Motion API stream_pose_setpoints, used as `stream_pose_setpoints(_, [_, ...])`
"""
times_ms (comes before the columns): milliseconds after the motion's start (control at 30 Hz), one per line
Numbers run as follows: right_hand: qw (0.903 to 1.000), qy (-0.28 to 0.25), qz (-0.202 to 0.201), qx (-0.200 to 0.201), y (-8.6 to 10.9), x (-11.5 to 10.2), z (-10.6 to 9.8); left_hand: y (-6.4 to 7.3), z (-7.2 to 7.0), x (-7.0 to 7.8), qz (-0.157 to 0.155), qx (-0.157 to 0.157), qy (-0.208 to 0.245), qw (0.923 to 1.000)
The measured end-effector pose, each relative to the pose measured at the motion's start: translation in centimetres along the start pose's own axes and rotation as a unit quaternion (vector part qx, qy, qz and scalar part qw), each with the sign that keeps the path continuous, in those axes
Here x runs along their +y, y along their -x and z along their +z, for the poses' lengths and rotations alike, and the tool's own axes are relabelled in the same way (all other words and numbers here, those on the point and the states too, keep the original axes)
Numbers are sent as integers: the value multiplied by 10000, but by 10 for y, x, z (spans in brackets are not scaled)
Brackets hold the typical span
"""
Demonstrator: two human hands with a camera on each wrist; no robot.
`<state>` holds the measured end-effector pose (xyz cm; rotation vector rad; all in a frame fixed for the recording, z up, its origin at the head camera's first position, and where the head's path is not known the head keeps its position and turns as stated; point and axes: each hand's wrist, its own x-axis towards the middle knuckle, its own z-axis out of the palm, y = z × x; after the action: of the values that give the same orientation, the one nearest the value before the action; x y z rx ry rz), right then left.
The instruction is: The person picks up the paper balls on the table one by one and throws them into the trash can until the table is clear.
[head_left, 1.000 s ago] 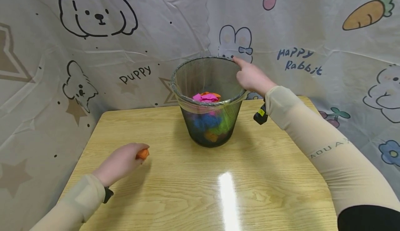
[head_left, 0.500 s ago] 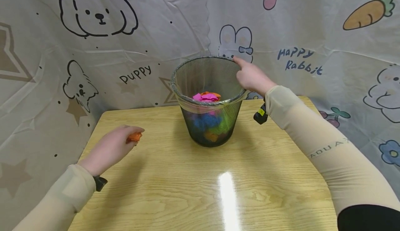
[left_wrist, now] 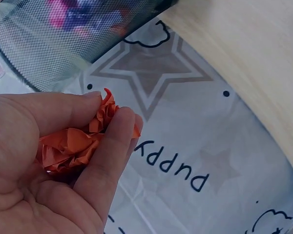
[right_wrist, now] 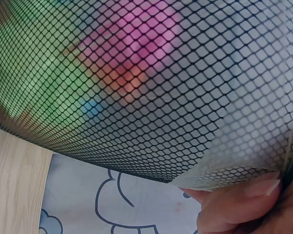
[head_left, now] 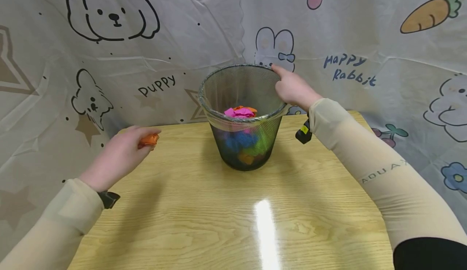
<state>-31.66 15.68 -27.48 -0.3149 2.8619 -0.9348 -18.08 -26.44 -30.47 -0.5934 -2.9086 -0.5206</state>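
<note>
My left hand (head_left: 118, 154) is raised over the left side of the table. It pinches a crumpled orange paper ball (head_left: 148, 140) between thumb and fingers; in the left wrist view the crumpled paper (left_wrist: 71, 148) lies against the curled fingers. My right hand (head_left: 294, 87) grips the right rim of a black mesh wastebasket (head_left: 219, 142), with a finger stretched along the rim. In the right wrist view fingertips (right_wrist: 239, 202) bend against the clear liner below the rim. Pink paper (head_left: 240, 112) tops the basket's contents; blue, green and orange paper shows through the mesh.
The basket stands upright towards the back of the wooden table (head_left: 204, 205). A printed cloth (head_left: 208, 14) hangs close behind the table and along its left side. A glare streak lies on the front of the tabletop.
My left hand has risen and moved left and away from me, still pinching the orange paper ball. My right hand and the wastebasket have stayed in place.
</note>
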Motion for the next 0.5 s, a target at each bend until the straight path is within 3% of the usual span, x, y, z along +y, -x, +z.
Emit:
stream_pose_setpoints(233, [10000,-20,-17,8,0,-1,1,-12,-12,13,-45,148,-27,9999])
stream_pose_setpoints(500, [10000,-24,-1,25,0,-1,0,-40,-23,37,156,490,24,9987])
